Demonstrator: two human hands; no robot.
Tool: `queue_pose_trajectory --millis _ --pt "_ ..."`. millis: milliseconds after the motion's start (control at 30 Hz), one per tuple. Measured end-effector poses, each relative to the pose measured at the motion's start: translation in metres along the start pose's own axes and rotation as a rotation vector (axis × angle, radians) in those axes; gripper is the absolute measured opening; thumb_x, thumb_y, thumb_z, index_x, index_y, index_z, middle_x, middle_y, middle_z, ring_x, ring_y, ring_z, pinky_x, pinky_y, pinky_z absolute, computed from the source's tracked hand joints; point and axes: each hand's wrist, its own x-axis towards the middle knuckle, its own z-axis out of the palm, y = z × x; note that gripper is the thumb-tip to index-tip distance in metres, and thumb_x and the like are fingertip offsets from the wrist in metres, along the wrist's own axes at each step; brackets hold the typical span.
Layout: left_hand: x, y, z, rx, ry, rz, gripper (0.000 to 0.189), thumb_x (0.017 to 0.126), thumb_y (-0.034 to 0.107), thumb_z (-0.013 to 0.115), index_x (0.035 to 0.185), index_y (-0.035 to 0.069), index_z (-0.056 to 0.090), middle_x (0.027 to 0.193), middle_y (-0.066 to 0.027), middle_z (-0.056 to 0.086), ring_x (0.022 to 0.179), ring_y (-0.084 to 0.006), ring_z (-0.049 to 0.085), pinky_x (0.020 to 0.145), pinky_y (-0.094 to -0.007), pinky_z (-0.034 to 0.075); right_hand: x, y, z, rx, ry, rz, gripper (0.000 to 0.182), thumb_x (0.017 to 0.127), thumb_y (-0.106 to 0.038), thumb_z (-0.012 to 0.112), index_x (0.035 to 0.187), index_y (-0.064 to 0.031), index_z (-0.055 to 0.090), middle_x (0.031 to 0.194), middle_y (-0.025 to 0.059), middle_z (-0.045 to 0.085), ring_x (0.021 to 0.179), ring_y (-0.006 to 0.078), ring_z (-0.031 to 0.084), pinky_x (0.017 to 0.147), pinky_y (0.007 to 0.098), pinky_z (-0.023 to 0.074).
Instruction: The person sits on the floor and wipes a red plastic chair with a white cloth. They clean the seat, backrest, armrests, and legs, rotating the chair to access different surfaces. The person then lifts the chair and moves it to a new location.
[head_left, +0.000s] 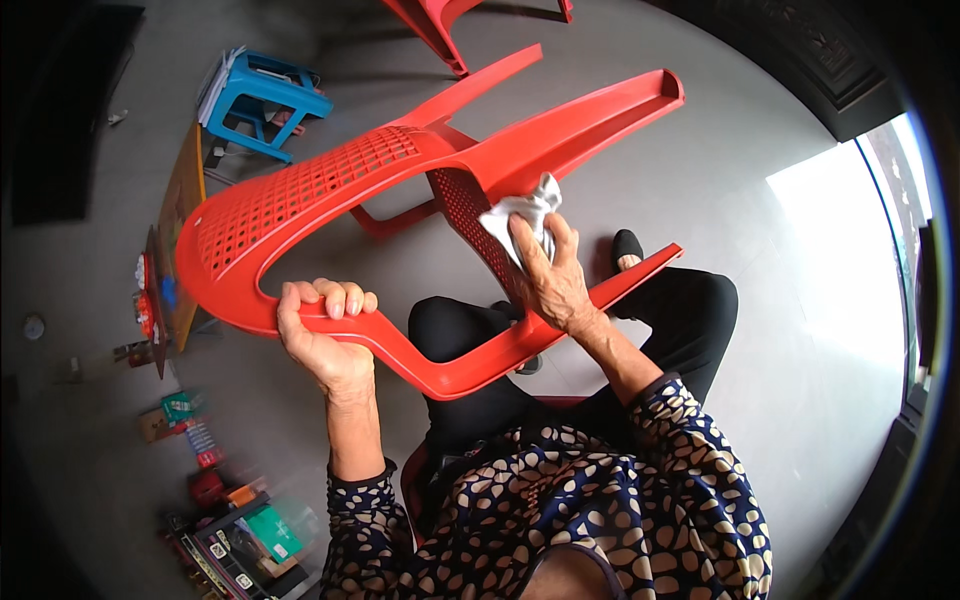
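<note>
A red plastic armchair (315, 180) with a perforated backrest is tilted on its side before my knees. My left hand (326, 322) grips its near rim, where the backrest curves into the armrest, thumb on one side and fingers over the other. In my right hand (551, 274) is a bunched white cloth (531, 214), held at the underside of the perforated seat (469, 206), near the legs. Whether the cloth presses on the plastic I cannot tell. Two of the chair's legs point to the upper right, and another passes under my right forearm.
Another red plastic chair (442, 30) stands beyond. A blue plastic stool (262, 101) holding papers is at the upper left, beside a wooden table (187, 225). Boxes and packages (262, 532) lie at the lower left. A bright glass doorway (892, 187) is at the right.
</note>
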Motion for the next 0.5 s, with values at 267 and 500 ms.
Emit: queue_pose_trajectory --millis 267,500 --pt "-0.004 0.005 0.011 0.022 0.109 -0.014 0.032 0.092 0.037 0.048 0.07 0.014 0.044 0.056 -0.0009 0.039 0.053 -0.016 0.036 0.056 -0.0328 0.034 -0.068 -0.015 0.002 -0.05 -0.262 0.12 0.071 0.07 0.0 0.065 0.133 -0.0273 0.044 0.124 0.023 0.033 0.099 0.0395 0.048 0.074 0.0424 0.0545" --pt "-0.006 0.009 0.019 0.036 0.101 0.014 0.031 0.091 0.036 0.047 0.071 0.013 0.041 0.056 -0.0022 0.04 0.053 -0.0163 0.036 0.054 -0.032 0.035 -0.08 -0.019 -0.01 -0.12 -0.425 0.041 0.046 0.072 -0.005 0.063 0.115 -0.023 0.06 0.113 0.0207 0.04 0.092 0.0348 0.052 0.074 0.0408 0.0533"
